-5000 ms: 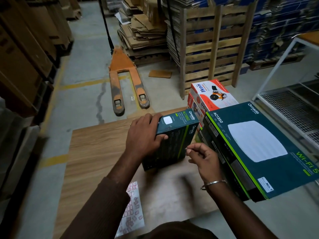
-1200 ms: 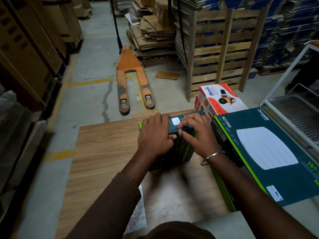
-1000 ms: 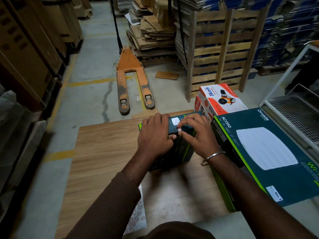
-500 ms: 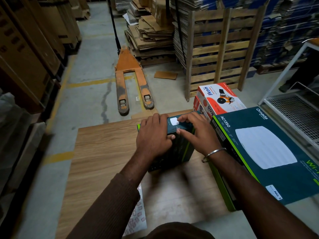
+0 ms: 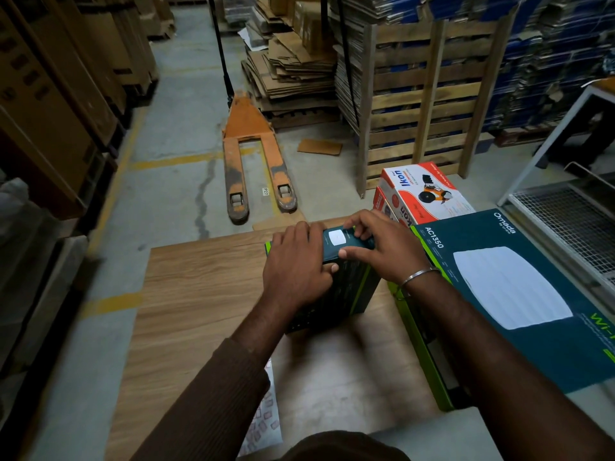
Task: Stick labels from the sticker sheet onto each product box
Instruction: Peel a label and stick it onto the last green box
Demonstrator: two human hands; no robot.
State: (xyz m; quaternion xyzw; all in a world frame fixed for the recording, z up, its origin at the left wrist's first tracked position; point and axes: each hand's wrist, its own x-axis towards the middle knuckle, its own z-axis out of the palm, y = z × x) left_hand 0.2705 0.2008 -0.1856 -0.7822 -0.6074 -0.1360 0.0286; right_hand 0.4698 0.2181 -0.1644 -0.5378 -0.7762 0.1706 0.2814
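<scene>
Large teal box (image 5: 519, 294) reads "Omada AC1350"; red box (image 5: 422, 191), "Ikon".

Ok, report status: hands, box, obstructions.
Both hands, left and right, on upright dark-green cardboard box. Right thumb pressing its top edge. Nothing obstructing.

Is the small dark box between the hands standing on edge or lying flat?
On edge: the small box stands upright on the table, its narrow top face under both hands.

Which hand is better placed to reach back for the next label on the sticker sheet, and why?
Probably the left hand. The sticker sheet lies near the table edge beneath the left sleeve, while the right hand presses on top of the small dark box, further from the sheet.
</scene>
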